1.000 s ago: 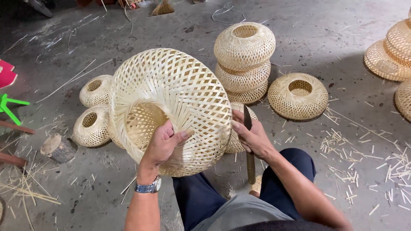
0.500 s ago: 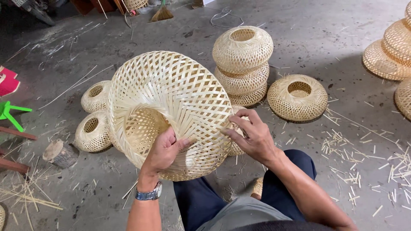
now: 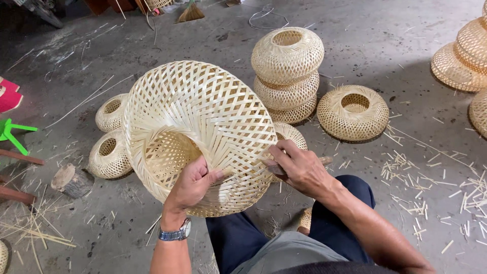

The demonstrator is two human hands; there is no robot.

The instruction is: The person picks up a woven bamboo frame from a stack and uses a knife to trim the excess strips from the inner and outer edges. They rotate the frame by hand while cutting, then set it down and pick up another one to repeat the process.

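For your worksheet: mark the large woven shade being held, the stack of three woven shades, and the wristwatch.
large woven shade [image 3: 203, 109]: head view, on its upper woven wall.
stack of three woven shades [image 3: 287, 71]: head view, on the top shade's side.
wristwatch [image 3: 175, 234]: head view, on its metal band.

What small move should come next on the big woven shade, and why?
Probably pull or trim the strip end at the rim: the right hand pinches there on the large bamboo shade, while the left hand grips the rim and steadies it.

Basket-strewn [image 3: 353, 112] concrete floor [image 3: 406, 45]
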